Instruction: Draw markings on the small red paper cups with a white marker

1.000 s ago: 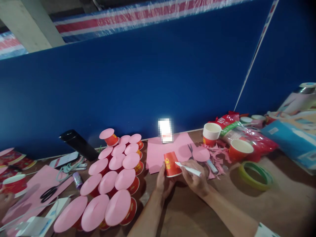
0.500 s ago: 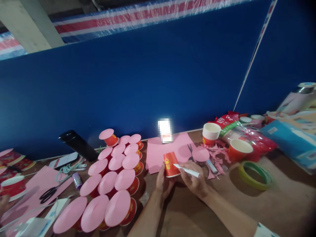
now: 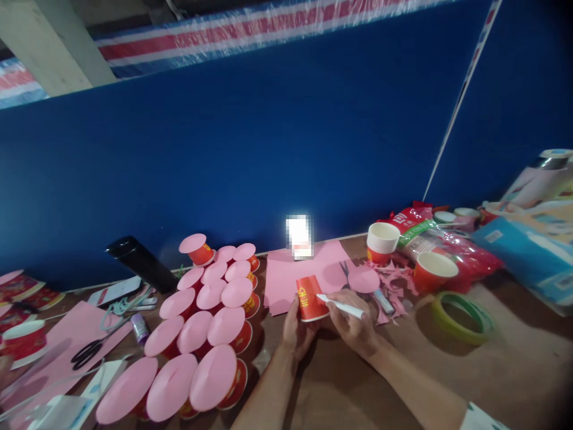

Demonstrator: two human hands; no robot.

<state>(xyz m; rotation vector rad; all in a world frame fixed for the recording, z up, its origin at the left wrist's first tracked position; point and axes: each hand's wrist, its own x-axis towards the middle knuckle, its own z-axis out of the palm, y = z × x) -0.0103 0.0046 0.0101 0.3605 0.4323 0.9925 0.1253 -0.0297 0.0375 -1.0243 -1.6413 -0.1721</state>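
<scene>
My left hand (image 3: 296, 333) is wrapped round a red paper cup (image 3: 310, 298) with yellow print, held upside down with its wide rim low. In my right hand (image 3: 356, 328) is a white marker pen (image 3: 344, 307), its tip at the cup's right side; I cannot tell whether it touches. Behind the cup lie pink paper sheets (image 3: 284, 278). A round pink paper disc (image 3: 363, 279), scissors (image 3: 345, 272) and pink paper scraps (image 3: 394, 292) lie just beyond my right hand.
To the left stand rows of red cups topped with pink discs (image 3: 212, 377). A black bottle (image 3: 141, 263) leans behind them. On the right are stacked paper cups (image 3: 382, 239), a single cup (image 3: 433, 272), a tape roll (image 3: 463, 319) and a red plastic bag (image 3: 447, 239). Another person's hand (image 3: 5, 365) shows far left.
The marker pen has shifted very slightly to the right along with my right hand. My left hand and the cup stay in nearly the same place.
</scene>
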